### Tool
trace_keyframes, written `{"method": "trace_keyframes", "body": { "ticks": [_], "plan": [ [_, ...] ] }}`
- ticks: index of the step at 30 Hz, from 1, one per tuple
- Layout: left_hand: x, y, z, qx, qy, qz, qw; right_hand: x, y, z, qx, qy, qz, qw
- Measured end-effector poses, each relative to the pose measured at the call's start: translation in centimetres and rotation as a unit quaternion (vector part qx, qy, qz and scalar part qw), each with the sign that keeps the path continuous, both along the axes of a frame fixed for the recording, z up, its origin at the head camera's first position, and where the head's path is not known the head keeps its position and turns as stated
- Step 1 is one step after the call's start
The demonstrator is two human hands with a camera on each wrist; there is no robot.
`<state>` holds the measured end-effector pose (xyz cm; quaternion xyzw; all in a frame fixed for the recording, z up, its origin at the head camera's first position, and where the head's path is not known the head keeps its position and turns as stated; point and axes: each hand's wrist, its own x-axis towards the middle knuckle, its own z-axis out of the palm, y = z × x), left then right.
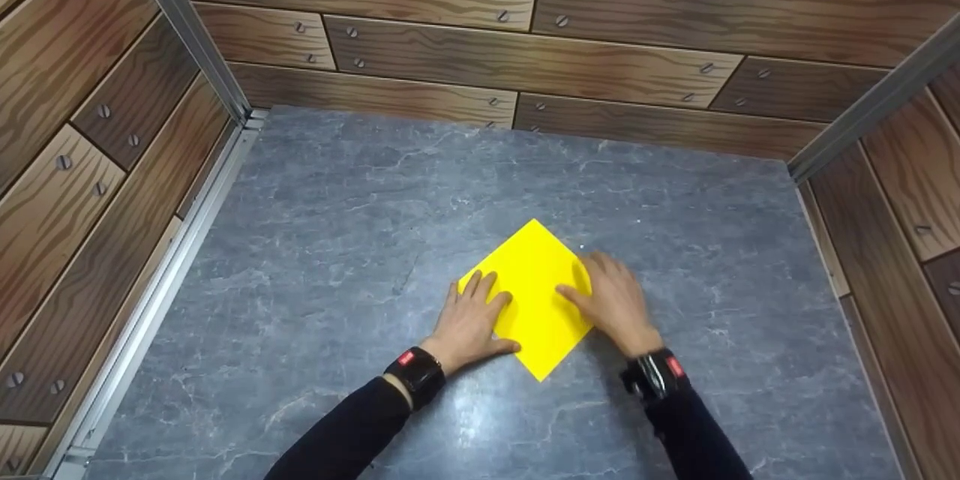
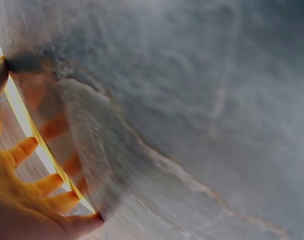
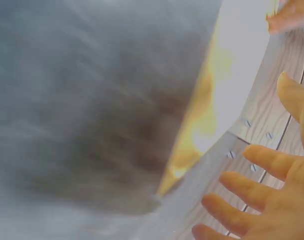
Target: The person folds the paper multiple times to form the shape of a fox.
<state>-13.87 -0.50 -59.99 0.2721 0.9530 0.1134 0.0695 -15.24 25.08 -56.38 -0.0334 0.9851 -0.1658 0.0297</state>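
Note:
A square yellow sheet of paper [image 1: 535, 270] lies on the grey marbled surface, one corner pointing away and one toward me. My left hand [image 1: 466, 326] rests on its left side with spread fingers, the thumb near the lower left edge. In the left wrist view the fingertips of that hand [image 2: 29, 197] press down along the sheet's thin bright edge. Over the right corner of the paper is my right hand [image 1: 616, 305], covering that corner in the head view. From the right wrist, this hand [image 3: 272, 195] shows loosely spread fingers holding nothing, beside the sheet [image 3: 212, 105].
Wood-plank patterned walls [image 1: 435, 52] enclose the grey marbled surface [image 1: 337, 202] at the back and both sides. A metal rail [image 1: 157, 285] runs along the left edge. Both wrists wear black bands [image 1: 417, 375].

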Motion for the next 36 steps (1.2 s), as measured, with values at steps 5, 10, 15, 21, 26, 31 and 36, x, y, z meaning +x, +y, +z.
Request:
{"method": "trace_keyframes", "body": {
  "ticks": [5, 10, 15, 21, 26, 31, 36],
  "plan": [
    [-0.1, -0.1, -0.1, 0.005, -0.005, -0.001, 1.0, -4.0, -0.7, 0.9, -0.02, -0.022, 0.004, 1.0],
    [0.1, -0.2, -0.2, 0.007, -0.013, 0.003, 0.9999, -6.6, -2.3, 0.7, -0.018, -0.073, 0.012, 0.997],
    [0.1, -0.2, 0.0, 0.011, -0.025, 0.002, 0.9996, -8.1, -3.4, -0.2, -0.023, -0.097, 0.019, 0.995],
    [-0.2, -0.2, 0.0, 0.023, -0.026, 0.001, 0.9994, -9.1, -3.9, -0.9, 0.002, -0.083, 0.015, 0.996],
    [-0.2, -0.2, 0.0, 0.019, -0.031, -0.001, 0.9993, -9.2, -3.8, -1.1, 0.023, -0.086, 0.015, 0.996],
    [-0.3, -0.1, 0.0, 0.016, -0.025, -0.001, 0.9996, -9.1, -3.8, -1.1, 0.035, -0.071, 0.019, 0.997],
    [-0.3, -0.1, -0.1, 0.01, -0.027, 0.001, 0.9996, -9.1, -4.0, -1.3, 0.058, -0.07, 0.022, 0.996]
  ]
}}
